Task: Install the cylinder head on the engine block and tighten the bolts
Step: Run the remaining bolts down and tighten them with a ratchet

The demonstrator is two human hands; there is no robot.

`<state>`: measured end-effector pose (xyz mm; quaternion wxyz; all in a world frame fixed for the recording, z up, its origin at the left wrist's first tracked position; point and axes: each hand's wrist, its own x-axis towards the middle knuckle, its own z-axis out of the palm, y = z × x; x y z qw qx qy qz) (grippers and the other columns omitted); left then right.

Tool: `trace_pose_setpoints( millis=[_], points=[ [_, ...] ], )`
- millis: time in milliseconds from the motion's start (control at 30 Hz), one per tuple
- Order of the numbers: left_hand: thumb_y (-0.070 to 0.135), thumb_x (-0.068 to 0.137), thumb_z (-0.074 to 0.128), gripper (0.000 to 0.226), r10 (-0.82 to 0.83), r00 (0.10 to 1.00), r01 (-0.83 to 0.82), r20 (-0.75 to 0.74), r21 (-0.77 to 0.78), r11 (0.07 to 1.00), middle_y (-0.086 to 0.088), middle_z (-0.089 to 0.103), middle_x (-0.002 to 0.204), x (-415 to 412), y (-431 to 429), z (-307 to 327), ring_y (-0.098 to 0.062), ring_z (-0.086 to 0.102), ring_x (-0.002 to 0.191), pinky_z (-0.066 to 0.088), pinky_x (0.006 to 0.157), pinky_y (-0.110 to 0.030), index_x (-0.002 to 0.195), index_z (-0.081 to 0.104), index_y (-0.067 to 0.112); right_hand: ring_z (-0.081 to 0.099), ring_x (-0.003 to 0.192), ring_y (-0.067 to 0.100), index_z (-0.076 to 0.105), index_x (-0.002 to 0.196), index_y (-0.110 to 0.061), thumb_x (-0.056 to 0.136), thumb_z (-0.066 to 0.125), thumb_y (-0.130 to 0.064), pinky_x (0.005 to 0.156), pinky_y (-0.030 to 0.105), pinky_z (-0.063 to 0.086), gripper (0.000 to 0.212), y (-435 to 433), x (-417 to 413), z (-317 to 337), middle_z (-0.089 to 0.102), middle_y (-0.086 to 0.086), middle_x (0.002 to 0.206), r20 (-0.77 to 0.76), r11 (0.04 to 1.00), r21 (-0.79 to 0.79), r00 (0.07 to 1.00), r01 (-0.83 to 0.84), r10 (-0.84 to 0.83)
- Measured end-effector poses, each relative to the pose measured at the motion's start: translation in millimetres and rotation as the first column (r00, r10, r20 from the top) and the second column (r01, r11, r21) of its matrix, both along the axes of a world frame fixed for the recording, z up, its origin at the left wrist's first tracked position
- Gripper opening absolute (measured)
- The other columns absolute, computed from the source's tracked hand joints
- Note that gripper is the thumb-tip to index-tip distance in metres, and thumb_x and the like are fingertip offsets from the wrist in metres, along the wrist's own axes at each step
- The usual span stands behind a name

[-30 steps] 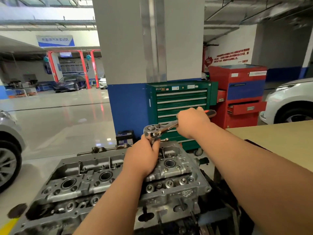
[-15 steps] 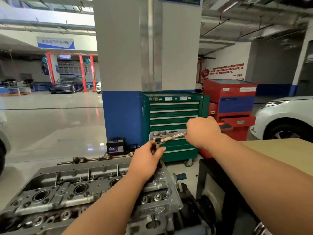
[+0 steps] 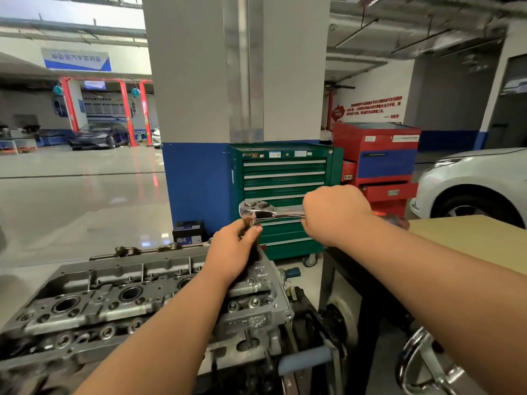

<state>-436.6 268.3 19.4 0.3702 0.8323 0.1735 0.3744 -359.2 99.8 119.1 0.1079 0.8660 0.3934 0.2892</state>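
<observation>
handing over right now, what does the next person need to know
Left hand pinches the drive under the ratchet wrench head, above the cylinder head's right end.
Right hand grips the wrench handle.
Done: cylinder head appears seated.
Left: the bolt under the left hand is hidden, tightness unknown; finish it, then check the others.

Bolt unseen beneath left hand (image 3: 232,249)

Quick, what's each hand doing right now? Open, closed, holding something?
Left hand: closed, pinching the ratchet just under its head.
Right hand: closed, gripping the ratchet's handle.
</observation>
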Motion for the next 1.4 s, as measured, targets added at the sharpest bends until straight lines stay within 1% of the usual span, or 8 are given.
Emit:
trace_pose_setpoints(
  millis=[100,233,600,767,867,1000,1167,1400],
  points=[
    [0.033,0.095,0.056,0.017,-0.044,0.999,0.046,0.021,-0.092,0.995,0.016,0.068,0.091,0.6,-0.5,2.7,-0.005,0.062,0.086,0.046,0.075,-0.021,0.105,0.068,0.026,0.049,0.062,0.024,0.051,0.076,-0.019,0.091,0.051,-0.027,0.06,0.031,0.037,0.016,1.3,-7.2,5.8,0.043,-0.003,0.064,0.014,1.0,-0.004,1.0,-0.016,0.016],
    [0.036,0.096,0.053,0.02,-0.06,0.996,0.06,-0.067,0.002,0.998,0.013,0.067,0.092,1.5,0.6,0.1,-0.006,0.058,0.085,0.037,0.067,-0.011,0.108,0.067,0.028,0.048,0.06,0.021,0.052,0.078,-0.019,0.092,0.05,-0.027,0.056,0.03,0.036,0.016,-3.3,-13.8,-4.2,0.044,-0.003,0.064,-0.092,0.999,-0.01,0.994,0.053,-0.053],
    [0.038,0.1,0.044,0.025,0.022,0.989,-0.004,-0.146,0.126,0.992,0.014,0.059,0.081,6.6,-1.7,-2.5,-0.009,0.052,0.074,0.033,0.059,-0.025,0.114,0.06,0.024,0.045,0.06,0.016,0.041,0.069,-0.016,0.095,0.044,-0.025,0.053,0.029,0.035,0.028,6.2,-56.6,2.5,0.047,0.001,0.072,-0.358,0.987,-0.157,0.932,-0.013,-0.045],
    [0.04,0.1,0.043,0.03,0.009,0.983,0.011,-0.183,0.109,0.994,-0.003,0.066,0.098,4.6,-1.7,-0.5,-0.024,0.058,0.09,0.037,0.07,-0.031,0.115,0.06,0.02,0.041,0.058,0.016,0.061,0.103,-0.004,0.099,0.037,-0.014,0.056,0.03,0.036,0.026,11.8,-69.6,11.9,0.043,0.003,0.069,-0.3,0.938,-0.34,0.953,-0.072,-0.036],
    [0.04,0.1,0.043,0.033,0.007,0.979,0.013,-0.202,0.1,0.995,-0.004,0.066,0.098,3.6,-0.2,1.0,-0.027,0.058,0.094,0.041,0.074,-0.033,0.111,0.06,0.015,0.05,0.066,0.019,0.052,0.085,-0.011,0.096,0.045,-0.017,0.057,0.033,0.039,0.014,7.1,-51.4,14.1,0.048,0.002,0.075,-0.26,0.969,-0.246,0.961,0.029,-0.095],
    [0.04,0.101,0.042,0.026,-0.018,0.982,0.03,-0.186,0.06,0.998,0.02,0.058,0.077,2.4,3.4,0.7,-0.015,0.054,0.085,0.035,0.072,-0.028,0.101,0.059,0.019,0.051,0.08,0.025,0.051,0.109,-0.016,0.096,0.045,-0.015,0.068,0.038,0.038,0.015,7.7,-17.0,11.8,0.049,-0.002,0.081,-0.143,0.985,-0.161,0.986,0.058,-0.082],
    [0.039,0.101,0.041,0.024,-0.043,0.981,0.063,-0.188,0.101,0.993,0.017,0.062,0.081,3.8,2.1,-1.5,-0.007,0.056,0.079,0.036,0.07,-0.027,0.099,0.059,0.024,0.053,0.107,0.029,0.052,0.115,-0.014,0.09,0.047,-0.01,0.1,0.048,0.032,0.025,34.9,34.5,-4.3,0.061,0.007,0.114,-0.192,0.989,-0.087,0.973,0.116,-0.131],
    [0.038,0.1,0.044,0.021,-0.065,0.986,0.085,-0.155,0.128,0.988,0.011,0.066,0.081,8.6,13.2,-5.9,0.002,0.058,0.075,0.038,0.061,-0.009,0.09,0.057,0.025,0.054,0.105,0.028,0.052,0.106,-0.016,0.091,0.047,-0.016,0.1,0.046,0.03,0.016,79.8,82.4,-25.6,0.062,0.006,0.107,-0.193,1.0,0.001,0.981,0.001,-0.001]
  ],
)
